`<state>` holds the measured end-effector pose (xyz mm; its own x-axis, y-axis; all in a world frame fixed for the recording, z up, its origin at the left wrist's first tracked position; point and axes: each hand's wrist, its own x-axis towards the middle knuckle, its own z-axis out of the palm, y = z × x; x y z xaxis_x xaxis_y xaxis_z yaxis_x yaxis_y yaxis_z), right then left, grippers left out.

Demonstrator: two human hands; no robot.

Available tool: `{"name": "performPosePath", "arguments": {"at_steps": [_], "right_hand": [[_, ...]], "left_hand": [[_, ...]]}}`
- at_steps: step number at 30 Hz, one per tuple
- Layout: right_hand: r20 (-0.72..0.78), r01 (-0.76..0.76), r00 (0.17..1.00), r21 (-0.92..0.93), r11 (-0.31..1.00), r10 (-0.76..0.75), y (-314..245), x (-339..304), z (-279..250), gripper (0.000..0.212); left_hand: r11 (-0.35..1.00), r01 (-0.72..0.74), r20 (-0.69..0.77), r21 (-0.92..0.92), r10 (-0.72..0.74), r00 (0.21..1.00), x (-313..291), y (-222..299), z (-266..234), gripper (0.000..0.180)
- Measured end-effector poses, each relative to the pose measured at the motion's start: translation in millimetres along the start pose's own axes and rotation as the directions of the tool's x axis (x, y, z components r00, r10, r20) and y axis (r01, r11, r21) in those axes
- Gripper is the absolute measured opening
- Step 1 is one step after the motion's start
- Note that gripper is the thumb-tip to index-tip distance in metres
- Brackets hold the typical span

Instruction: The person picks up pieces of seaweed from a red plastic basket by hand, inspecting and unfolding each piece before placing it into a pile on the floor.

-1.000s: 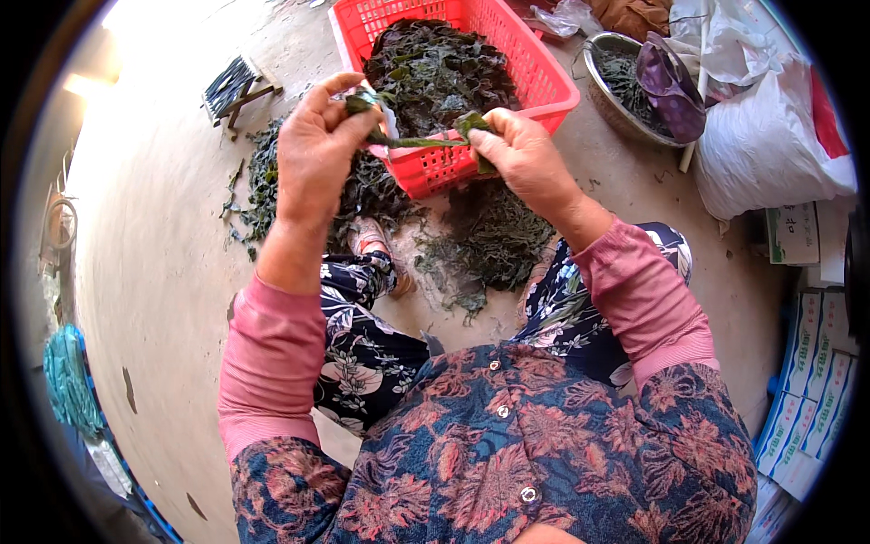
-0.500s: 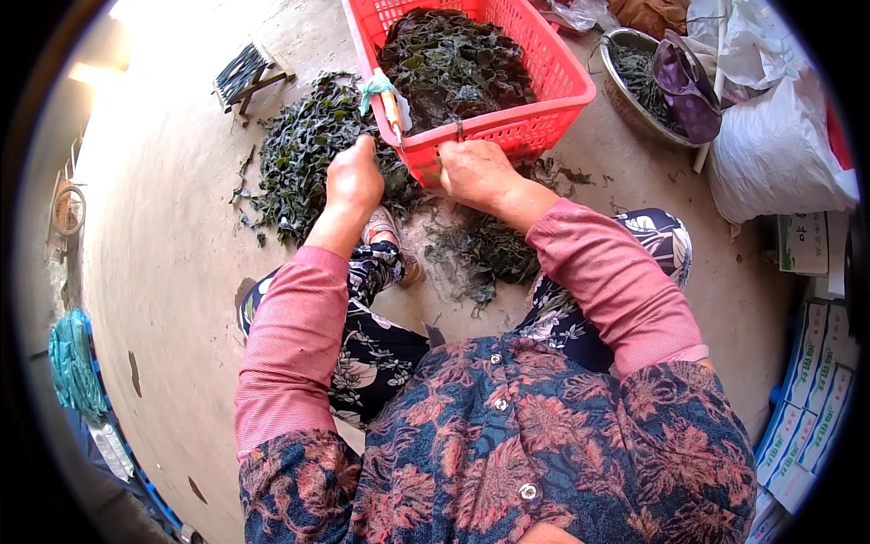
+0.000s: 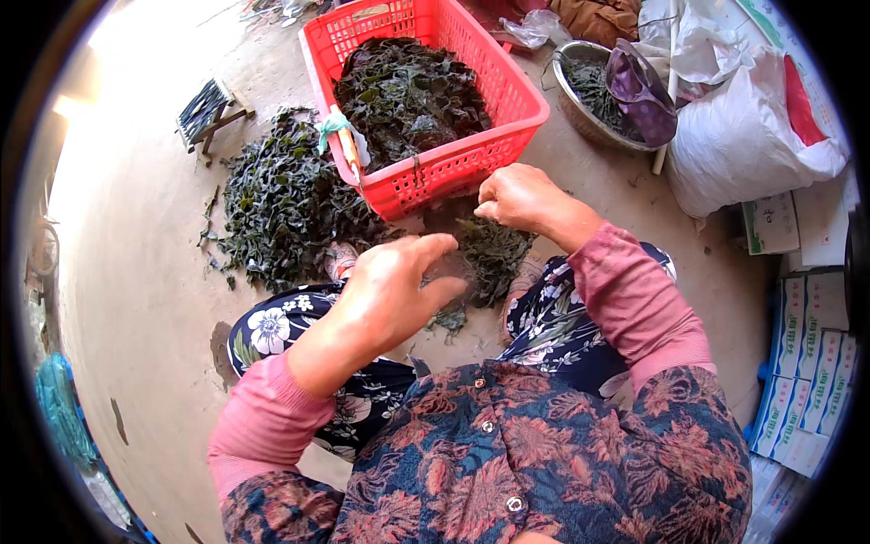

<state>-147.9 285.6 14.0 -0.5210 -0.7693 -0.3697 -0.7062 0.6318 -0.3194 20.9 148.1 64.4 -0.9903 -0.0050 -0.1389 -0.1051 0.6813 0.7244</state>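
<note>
My left hand (image 3: 391, 283) is raised in front of my body, nearer to me than the basket. Its thumb and fingers are spread apart, and I see nothing between them. Just off the near right corner of the red plastic basket (image 3: 453, 192), my right hand (image 3: 530, 201) has its fingers curled together; whatever they may hold is hidden. Dark green seaweed (image 3: 412, 95) fills the basket. A larger seaweed pile (image 3: 281, 199) lies on the floor to its left. Between my feet, partly behind my left hand, is a smaller seaweed heap (image 3: 494, 258).
An orange-handled tool (image 3: 347, 145) rests at the basket's left corner beside a teal tie. A small folding stool (image 3: 210, 116) stands at far left. To the right are a metal basin (image 3: 589, 113) with dark strands, a white sack (image 3: 748, 136) and stacked boxes (image 3: 802, 363).
My left hand has come back from the basket's near corner toward my body, and its fingers have opened. My right hand has left the basket rim. The whole view has shifted slightly.
</note>
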Motion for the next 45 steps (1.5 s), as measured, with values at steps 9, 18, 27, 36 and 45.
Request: {"name": "performPosePath", "arguments": {"at_steps": [9, 18, 27, 36, 45], "right_hand": [[-0.034, 0.275, 0.961, 0.170, 0.946, -0.273, 25.2, 25.8, -31.2, 0.016], [-0.063, 0.077, 0.995, 0.075, 0.994, -0.072, 77.2, 132.3, -48.3, 0.021], [0.035, -0.098, 0.994, -0.171, 0.980, 0.106, 138.1, 244.6, -16.6, 0.019], [-0.008, -0.221, 0.975, -0.149, 0.964, 0.222, 157.5, 278.2, 36.5, 0.038], [0.106, -0.223, 0.974, 0.589, 0.776, 0.200, 132.1, 287.7, -14.9, 0.028]], "left_hand": [[0.928, -0.345, 0.064, -0.140, 0.356, 0.932, -13.2, 2.7, -25.3, 0.042], [0.871, -0.487, 0.218, -0.063, 0.488, 0.845, -7.6, -10.2, -46.9, 0.045], [0.879, -0.442, 0.068, -0.180, 0.460, 0.886, 3.2, -22.4, -60.9, 0.039], [0.939, -0.283, 0.149, -0.196, 0.314, 0.938, 13.6, -29.6, -74.1, 0.041], [0.935, -0.282, 0.120, -0.215, 0.312, 0.942, 13.5, -29.6, -72.8, 0.040]]}}
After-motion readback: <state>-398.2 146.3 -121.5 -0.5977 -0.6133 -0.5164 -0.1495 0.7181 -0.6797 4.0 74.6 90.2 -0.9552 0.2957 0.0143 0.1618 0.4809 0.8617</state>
